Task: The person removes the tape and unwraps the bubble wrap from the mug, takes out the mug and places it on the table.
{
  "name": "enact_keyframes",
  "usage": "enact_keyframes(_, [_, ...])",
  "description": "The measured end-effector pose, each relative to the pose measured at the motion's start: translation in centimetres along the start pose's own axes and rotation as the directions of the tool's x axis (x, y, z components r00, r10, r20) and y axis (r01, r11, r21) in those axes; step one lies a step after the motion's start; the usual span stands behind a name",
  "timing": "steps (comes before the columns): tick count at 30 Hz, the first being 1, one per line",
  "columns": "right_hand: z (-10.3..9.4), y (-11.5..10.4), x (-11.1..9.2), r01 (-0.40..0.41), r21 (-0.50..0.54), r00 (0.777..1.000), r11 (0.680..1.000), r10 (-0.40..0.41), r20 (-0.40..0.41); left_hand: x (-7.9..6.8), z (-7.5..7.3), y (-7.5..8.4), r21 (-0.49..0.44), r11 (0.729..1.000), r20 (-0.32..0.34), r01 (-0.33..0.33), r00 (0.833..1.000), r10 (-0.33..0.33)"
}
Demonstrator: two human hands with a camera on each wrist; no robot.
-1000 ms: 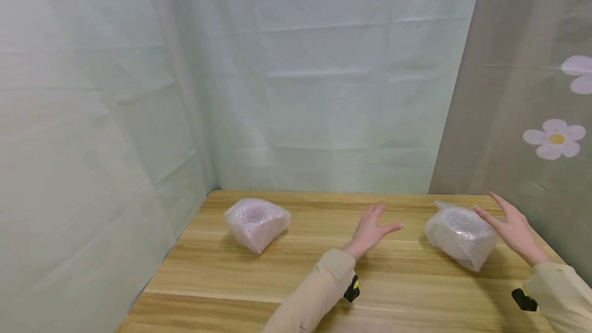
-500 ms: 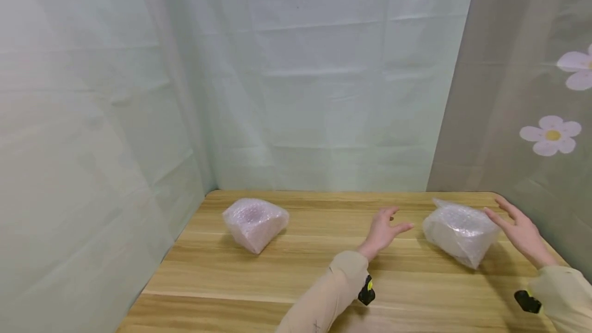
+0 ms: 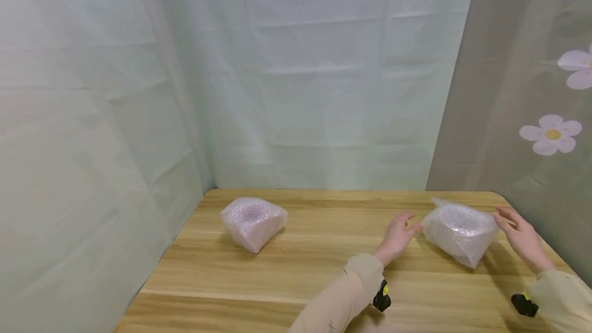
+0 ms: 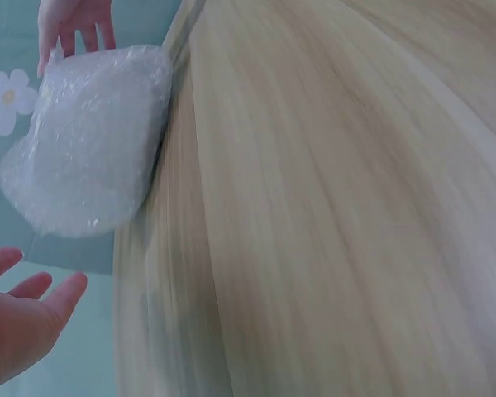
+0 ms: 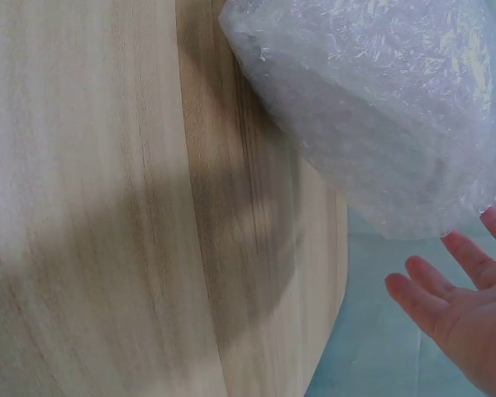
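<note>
A bubble-wrapped package point(image 3: 462, 233) rests on the wooden table at the right, one pointed flap of wrap sticking up at its back corner. To its left my left hand point(image 3: 398, 238) is held with relaxed fingers, its thumb tip close to the wrap; the left wrist view shows a gap between the left fingers point(image 4: 64, 298) and the package. On the other side, my right hand point(image 3: 524, 240) has its fingers spread loosely, fingertips right at the package's edge in the right wrist view. Neither hand grips the package. What the wrap contains is hidden.
A second bubble-wrapped package point(image 3: 253, 226) sits at the table's back left. Pale curtains point(image 3: 319, 91) hang behind and to the left, a grey flowered one point(image 3: 490, 91) at the right. The wooden tabletop point(image 3: 259, 281) has rounded back corners.
My left hand has moved right, toward the right-hand package. My right hand has shifted slightly rightward and down, its fingers drawing a little closer together. Both packages stay in place.
</note>
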State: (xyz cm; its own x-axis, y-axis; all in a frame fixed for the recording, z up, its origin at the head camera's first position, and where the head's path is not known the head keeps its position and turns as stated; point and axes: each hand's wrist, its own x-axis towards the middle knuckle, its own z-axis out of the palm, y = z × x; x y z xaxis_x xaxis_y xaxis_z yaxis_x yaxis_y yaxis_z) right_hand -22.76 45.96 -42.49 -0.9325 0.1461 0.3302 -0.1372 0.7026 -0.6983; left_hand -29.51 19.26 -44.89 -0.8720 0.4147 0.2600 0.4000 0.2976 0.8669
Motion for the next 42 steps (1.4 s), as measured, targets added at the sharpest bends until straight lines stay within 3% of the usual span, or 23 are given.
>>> enact_keyframes(13, [1.0,0.5,0.1,-0.001,0.053,1.000,0.999,0.000,0.024,0.1,1.5,1.2,-0.020,0.999,-0.010,0.028,1.000,-0.028])
enact_keyframes(16, [1.1,2.4,0.5,-0.001,0.111,0.999,0.994,-0.004,0.042,0.2,1.7,1.4,-0.034,0.999,-0.012,0.011,1.000,-0.011])
enact_keyframes(20, [1.6,6.6,1.8,0.006,0.175,0.999,0.985,-0.012,0.030,0.4,1.7,1.6,-0.019,1.000,-0.013,0.000,1.000,0.000])
enact_keyframes(23, [2.0,8.8,2.3,0.037,0.192,0.999,0.981,-0.036,-0.011,0.5,1.6,1.7,-0.001,1.000,-0.002,-0.008,1.000,0.008])
enact_keyframes(26, [1.6,6.8,1.6,0.062,0.175,0.998,0.983,-0.058,-0.024,0.5,1.6,1.8,0.012,1.000,0.006,-0.015,1.000,0.015])
enact_keyframes(30, [1.4,5.0,1.2,0.018,0.140,1.000,0.990,-0.016,-0.016,0.6,1.5,1.7,0.018,1.000,0.008,-0.007,1.000,0.007])
enact_keyframes(35, [2.3,8.8,2.3,0.023,0.168,0.999,0.986,-0.016,-0.044,0.9,1.3,1.6,0.017,1.000,0.000,-0.004,1.000,0.004])
enact_keyframes(42, [2.8,9.1,2.2,0.015,0.179,1.000,0.984,-0.012,-0.021,0.8,1.3,1.4,-0.024,1.000,-0.033,-0.004,0.999,0.004])
